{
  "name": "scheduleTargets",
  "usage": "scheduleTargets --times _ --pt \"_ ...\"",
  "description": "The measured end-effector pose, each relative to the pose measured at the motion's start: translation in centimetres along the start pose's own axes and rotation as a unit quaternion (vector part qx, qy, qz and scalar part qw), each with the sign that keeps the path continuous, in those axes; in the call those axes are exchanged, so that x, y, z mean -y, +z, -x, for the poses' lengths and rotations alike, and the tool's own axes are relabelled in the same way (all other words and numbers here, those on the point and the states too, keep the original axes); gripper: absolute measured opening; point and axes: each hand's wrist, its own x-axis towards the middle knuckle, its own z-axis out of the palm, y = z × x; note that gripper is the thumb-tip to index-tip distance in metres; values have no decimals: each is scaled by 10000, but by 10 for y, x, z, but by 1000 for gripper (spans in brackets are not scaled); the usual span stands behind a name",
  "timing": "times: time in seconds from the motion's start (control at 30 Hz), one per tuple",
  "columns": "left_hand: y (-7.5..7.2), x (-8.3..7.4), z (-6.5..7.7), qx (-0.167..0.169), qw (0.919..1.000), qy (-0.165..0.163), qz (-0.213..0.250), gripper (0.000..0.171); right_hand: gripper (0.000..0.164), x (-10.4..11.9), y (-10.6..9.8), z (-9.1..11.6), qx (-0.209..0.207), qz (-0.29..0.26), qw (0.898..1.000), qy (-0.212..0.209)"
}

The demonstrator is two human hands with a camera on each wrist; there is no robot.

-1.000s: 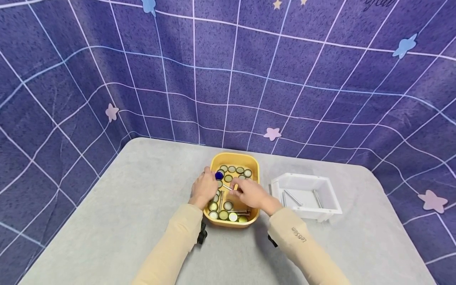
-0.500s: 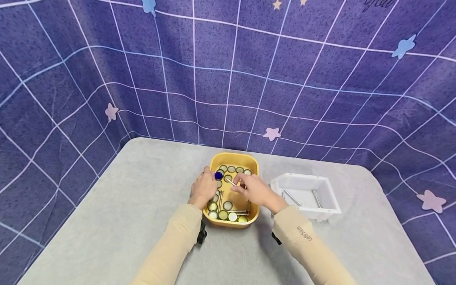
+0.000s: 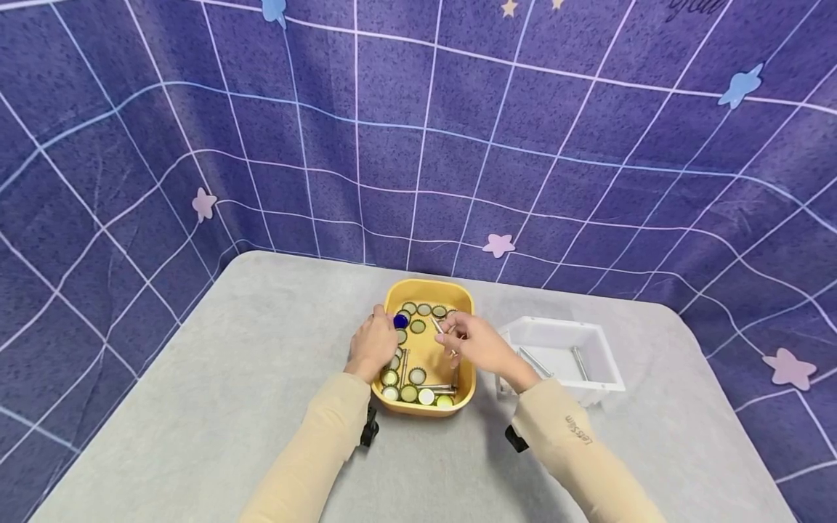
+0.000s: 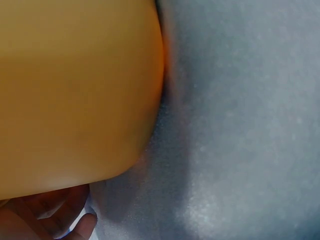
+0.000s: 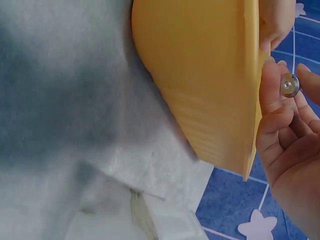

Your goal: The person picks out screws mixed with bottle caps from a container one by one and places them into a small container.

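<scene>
A yellow bin (image 3: pixel 429 410) holds several bottle caps (image 3: pixel 417 376) and long silver screws (image 3: pixel 437 389). My left hand (image 3: pixel 373 343) grips the bin's left rim, next to a dark blue cap (image 3: pixel 400 321). Over the bin's right side, my right hand (image 3: pixel 482 344) pinches one long screw (image 3: pixel 437 325) between thumb and fingers, its tip pointing up and left. From the right wrist camera, the round head of that screw (image 5: pixel 288 86) shows between the fingertips. The left wrist view shows the bin's outer wall (image 4: pixel 75 115) with curled fingers (image 4: pixel 60 212) at its edge.
Right of the yellow bin stands a white bin (image 3: pixel 604 354) with several long screws (image 3: pixel 580 363) inside. Both stand on a grey table (image 3: pixel 281 319). Behind it hangs a purple curtain (image 3: pixel 392 145) with a grid and star pattern.
The right hand has lifted the screw from among the caps and carried it right, toward the bin's right rim, turning it. The left hand has stayed at the left rim.
</scene>
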Motion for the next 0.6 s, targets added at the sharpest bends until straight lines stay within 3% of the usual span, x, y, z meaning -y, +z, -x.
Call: scheduleTargets --times 0.6 --pt "0 -1 0 35 10000 -8 5 40 20 -10 -71 24 -394 591 9974 108"
